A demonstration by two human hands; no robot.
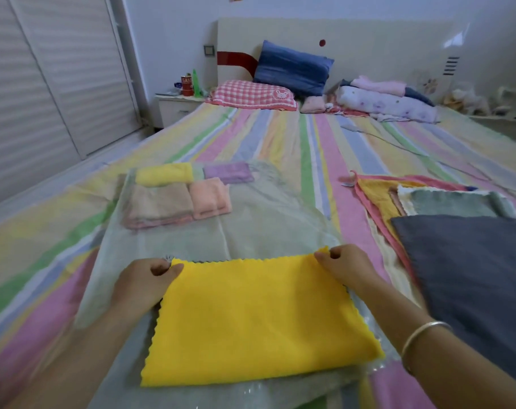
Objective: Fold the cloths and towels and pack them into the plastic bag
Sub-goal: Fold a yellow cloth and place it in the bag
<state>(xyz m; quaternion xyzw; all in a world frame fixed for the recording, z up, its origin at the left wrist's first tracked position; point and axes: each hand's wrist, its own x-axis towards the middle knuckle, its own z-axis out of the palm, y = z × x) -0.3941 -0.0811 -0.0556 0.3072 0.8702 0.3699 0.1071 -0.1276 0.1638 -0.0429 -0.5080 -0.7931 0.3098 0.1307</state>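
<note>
A bright yellow cloth (256, 317) with zigzag edges lies flat in front of me on the clear plastic bag (251, 228). My left hand (141, 286) pinches its far left corner and my right hand (347, 267) pinches its far right corner. Farther up, inside the bag, lie folded cloths: pale yellow (163, 173), purple (228, 172), beige (159, 206) and peach (210, 197).
To the right lies a pile of unfolded cloths: a dark grey towel (469, 276) on top, a grey-green one (454, 203), and yellow and pink ones beneath. Pillows and bundled bedding sit at the headboard. A nightstand (174, 109) stands at the back left.
</note>
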